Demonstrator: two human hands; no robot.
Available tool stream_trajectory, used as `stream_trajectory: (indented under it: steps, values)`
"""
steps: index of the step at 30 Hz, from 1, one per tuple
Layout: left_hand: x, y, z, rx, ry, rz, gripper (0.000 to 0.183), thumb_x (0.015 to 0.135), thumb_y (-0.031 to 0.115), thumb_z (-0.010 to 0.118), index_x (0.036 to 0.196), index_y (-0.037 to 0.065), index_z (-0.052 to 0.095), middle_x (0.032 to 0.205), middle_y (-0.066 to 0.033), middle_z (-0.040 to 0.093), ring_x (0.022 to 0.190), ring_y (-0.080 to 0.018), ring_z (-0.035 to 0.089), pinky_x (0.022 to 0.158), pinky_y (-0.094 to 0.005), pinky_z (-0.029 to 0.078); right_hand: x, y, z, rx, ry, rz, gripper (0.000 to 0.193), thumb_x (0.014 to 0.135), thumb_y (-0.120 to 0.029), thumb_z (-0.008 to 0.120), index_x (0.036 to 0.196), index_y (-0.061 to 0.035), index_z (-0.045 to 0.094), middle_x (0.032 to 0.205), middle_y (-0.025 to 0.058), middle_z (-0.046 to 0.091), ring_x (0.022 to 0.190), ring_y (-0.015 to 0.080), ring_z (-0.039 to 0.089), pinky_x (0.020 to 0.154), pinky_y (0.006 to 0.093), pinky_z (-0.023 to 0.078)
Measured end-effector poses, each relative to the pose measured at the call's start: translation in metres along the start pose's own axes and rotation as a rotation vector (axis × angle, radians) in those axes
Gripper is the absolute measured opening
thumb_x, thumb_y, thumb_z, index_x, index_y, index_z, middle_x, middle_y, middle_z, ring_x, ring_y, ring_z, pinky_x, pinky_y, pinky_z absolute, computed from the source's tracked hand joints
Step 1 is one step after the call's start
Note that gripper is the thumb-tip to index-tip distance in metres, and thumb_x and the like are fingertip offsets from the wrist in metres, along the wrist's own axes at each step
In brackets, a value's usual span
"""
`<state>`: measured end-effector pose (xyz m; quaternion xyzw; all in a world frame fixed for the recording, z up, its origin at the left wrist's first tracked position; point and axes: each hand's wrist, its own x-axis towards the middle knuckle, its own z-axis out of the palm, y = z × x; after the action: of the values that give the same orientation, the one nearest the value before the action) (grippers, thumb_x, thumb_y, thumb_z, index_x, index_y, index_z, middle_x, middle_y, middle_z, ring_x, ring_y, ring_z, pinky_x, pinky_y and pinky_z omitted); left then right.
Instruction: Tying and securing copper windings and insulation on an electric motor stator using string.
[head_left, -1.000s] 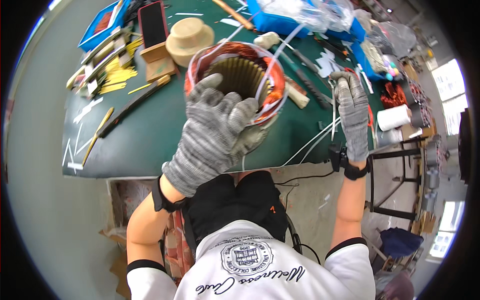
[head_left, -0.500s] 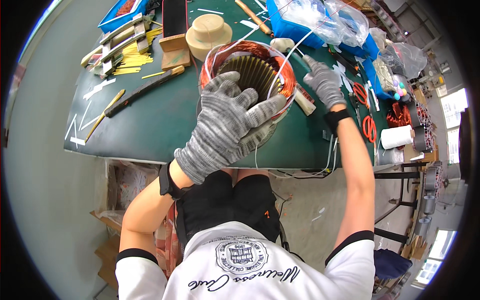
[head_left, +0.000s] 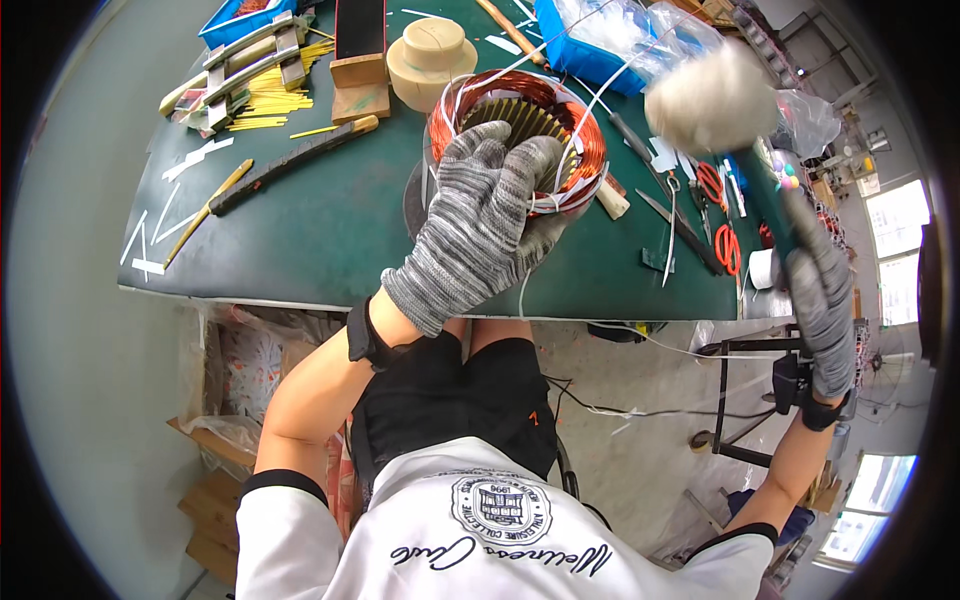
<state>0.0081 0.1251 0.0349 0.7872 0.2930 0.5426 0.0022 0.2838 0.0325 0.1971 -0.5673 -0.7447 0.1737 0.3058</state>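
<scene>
A motor stator [head_left: 587, 125] stands on the green worktable, its copper windings ringed by white lacing cord, with slot liners showing inside the bore. My left hand [head_left: 470, 225], in a grey knit glove, grips its near rim, fingers hooked into the bore. My right hand [head_left: 824, 300], gloved alike, is raised off to the right, wrapped round the dark handle of a mallet [head_left: 712, 97]. The mallet's rounded off-white head is up in the air, apart from the stator.
Orange-handled scissors [head_left: 727, 245] and other tools lie right of the stator. A cream stepped block [head_left: 432, 62] stands behind it. Leftward are a dark stick [head_left: 290, 168], yellow strips [head_left: 275, 100] and white slips. Blue bins [head_left: 575, 45] hold plastic bags. Loose cord hangs over the table edge.
My right hand has swung the mallet up and to the right, away from the table beside the stator. My left hand stays on the stator, which sits slightly further right in view.
</scene>
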Motion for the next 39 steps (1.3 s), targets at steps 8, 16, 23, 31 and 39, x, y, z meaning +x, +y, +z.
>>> stream_trajectory:
  steps: [8,16,23,31,39]
  values:
    - [-0.004,-0.002,-0.002,0.059,0.006,-0.009,0.059,0.065,0.019,0.076,0.115,0.001,0.050,0.105,-0.0142,0.059,0.094,-0.0344,0.055,0.090,-0.0464,0.039,0.016,0.032,0.010,-0.319,-0.310,-0.083,0.039,0.088,-0.020,0.048,0.123,-0.0036,0.051,0.097,0.0128,0.064,0.084,0.0193,0.062,0.076,0.0280,0.046]
    - [0.010,0.013,-0.004,0.039,-0.075,-0.064,0.057,0.062,0.020,0.075,0.111,0.002,0.052,0.102,-0.0139,0.056,0.090,-0.0319,0.055,0.085,-0.0439,0.041,-0.004,0.185,0.057,-0.253,-0.250,0.379,0.040,0.090,-0.018,0.046,0.130,-0.0123,0.046,0.074,0.0075,0.056,0.068,0.0158,0.053,0.065,0.0288,0.045]
    - [0.024,0.019,-0.016,0.120,-0.344,-0.142,0.050,0.063,0.023,0.073,0.105,0.002,0.058,0.108,-0.0153,0.052,0.095,-0.0315,0.053,0.085,-0.0437,0.040,0.066,0.108,0.084,-0.237,0.021,-0.091,0.028,0.091,-0.016,0.047,0.115,-0.0062,0.056,0.102,0.0100,0.058,0.091,0.0201,0.055,0.082,0.0286,0.041]
    - [0.027,0.020,-0.022,0.131,-0.409,-0.200,0.038,0.064,0.026,0.071,0.096,0.006,0.064,0.102,-0.0105,0.055,0.095,-0.0305,0.051,0.088,-0.0426,0.037,0.102,0.002,0.119,0.474,-0.260,0.105,0.026,0.091,-0.023,0.050,0.106,-0.0038,0.059,0.080,-0.0003,0.059,0.061,0.0004,0.045,0.052,0.0142,0.034]
    - [0.024,0.015,-0.019,0.128,-0.449,-0.113,0.031,0.071,0.027,0.065,0.096,0.008,0.063,0.089,-0.0074,0.059,0.089,-0.0274,0.054,0.088,-0.0443,0.036,0.077,0.019,0.123,0.422,-0.149,0.185,0.024,0.090,-0.021,0.048,0.087,-0.0025,0.062,0.077,0.0023,0.060,0.061,0.0067,0.048,0.058,0.0207,0.040]
